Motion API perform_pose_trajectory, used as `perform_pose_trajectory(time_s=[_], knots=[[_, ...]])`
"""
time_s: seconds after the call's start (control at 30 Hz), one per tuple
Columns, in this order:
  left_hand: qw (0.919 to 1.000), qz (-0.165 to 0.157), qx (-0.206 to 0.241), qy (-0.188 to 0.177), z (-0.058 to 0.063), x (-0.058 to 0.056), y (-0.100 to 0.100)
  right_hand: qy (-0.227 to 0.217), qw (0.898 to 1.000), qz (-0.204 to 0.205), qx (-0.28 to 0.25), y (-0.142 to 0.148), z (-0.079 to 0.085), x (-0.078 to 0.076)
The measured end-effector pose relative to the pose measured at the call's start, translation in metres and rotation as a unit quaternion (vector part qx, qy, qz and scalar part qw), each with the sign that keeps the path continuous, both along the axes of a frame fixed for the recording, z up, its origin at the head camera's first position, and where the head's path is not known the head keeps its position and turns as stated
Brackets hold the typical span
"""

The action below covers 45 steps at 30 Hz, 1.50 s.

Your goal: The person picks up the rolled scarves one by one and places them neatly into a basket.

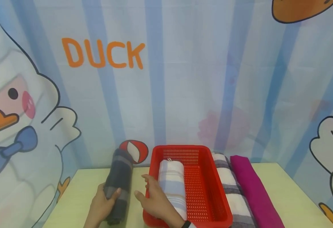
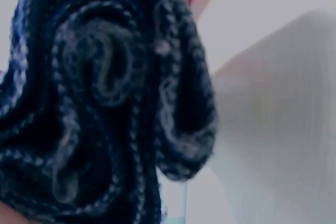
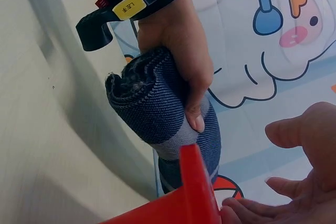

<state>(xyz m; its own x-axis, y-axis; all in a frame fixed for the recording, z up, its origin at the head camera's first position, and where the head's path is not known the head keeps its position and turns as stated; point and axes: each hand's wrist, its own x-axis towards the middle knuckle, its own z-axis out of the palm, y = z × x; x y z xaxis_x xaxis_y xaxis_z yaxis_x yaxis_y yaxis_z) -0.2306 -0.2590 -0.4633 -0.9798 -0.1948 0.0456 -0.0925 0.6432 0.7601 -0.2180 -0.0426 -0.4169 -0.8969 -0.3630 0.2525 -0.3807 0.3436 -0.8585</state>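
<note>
My left hand (image 1: 102, 202) grips a rolled dark blue cloth with grey bands (image 1: 118, 186), its thumb across the near part. The roll's coiled end (image 2: 110, 77) fills much of the left wrist view. In the right wrist view the left hand (image 3: 181, 51) holds the same roll (image 3: 157, 103) from above. My right hand (image 1: 158, 201) hovers at the left rim of a red plastic basket (image 1: 193, 148), fingers spread and holding nothing. Inside the basket's left half lies a rolled white cloth with pale blue and tan stripes (image 1: 172, 180), partly behind the right hand.
Right of the basket lie a rolled white and grey striped cloth (image 1: 232, 190) and a magenta roll (image 1: 255, 190), side by side on the pale yellow table (image 1: 269, 177). A duck-printed curtain (image 1: 183, 79) hangs behind the table.
</note>
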Motion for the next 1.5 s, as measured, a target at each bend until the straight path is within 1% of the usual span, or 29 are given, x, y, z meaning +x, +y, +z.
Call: perform_pose_trajectory(time_s=[0.07, 0.13, 0.23, 0.3, 0.4, 0.53, 0.7, 0.83, 0.93, 1.1, 1.27, 1.4, 1.5], knots=[[1.0000, 0.001, 0.002, 0.005, 0.002, 0.001, 0.001, -0.018, 1.000, 0.022, -0.001, -0.002, 0.003, -0.003], [0.9999, -0.001, 0.003, 0.015, 0.005, 0.002, 0.004, -0.060, 0.997, 0.043, -0.008, -0.003, 0.006, -0.005], [0.9996, -0.008, 0.004, 0.028, 0.008, 0.003, 0.009, -0.131, 0.989, 0.063, -0.012, -0.003, 0.010, -0.010], [0.9994, -0.012, 0.005, 0.032, 0.011, 0.004, 0.012, -0.164, 0.984, 0.070, -0.009, -0.003, 0.011, -0.013], [0.9992, -0.011, 0.004, 0.039, 0.014, 0.007, 0.015, -0.191, 0.979, 0.077, -0.005, -0.004, 0.010, -0.018], [0.9985, -0.012, 0.007, 0.054, 0.017, 0.009, 0.018, -0.219, 0.973, 0.070, -0.023, -0.006, 0.007, -0.026], [0.9976, -0.024, 0.004, 0.066, 0.017, 0.009, 0.022, -0.230, 0.970, 0.059, -0.051, -0.006, 0.002, -0.031], [0.9958, -0.038, 0.005, 0.083, 0.019, 0.010, 0.026, -0.221, 0.971, 0.065, -0.070, -0.005, 0.001, -0.032], [0.9948, -0.043, 0.002, 0.093, 0.023, 0.012, 0.027, -0.222, 0.970, 0.065, -0.080, -0.005, 0.002, -0.032], [0.9948, -0.040, -0.007, 0.094, 0.029, 0.017, 0.030, -0.247, 0.963, 0.064, -0.089, -0.005, 0.003, -0.033], [0.9951, -0.038, -0.003, 0.091, 0.033, 0.019, 0.031, -0.260, 0.959, 0.062, -0.099, -0.005, 0.003, -0.032], [0.9941, -0.043, 0.002, 0.100, 0.034, 0.019, 0.033, -0.270, 0.952, 0.070, -0.127, -0.003, 0.004, -0.032], [0.9925, -0.052, 0.014, 0.110, 0.035, 0.020, 0.034, -0.276, 0.946, 0.076, -0.148, -0.002, 0.005, -0.033]])
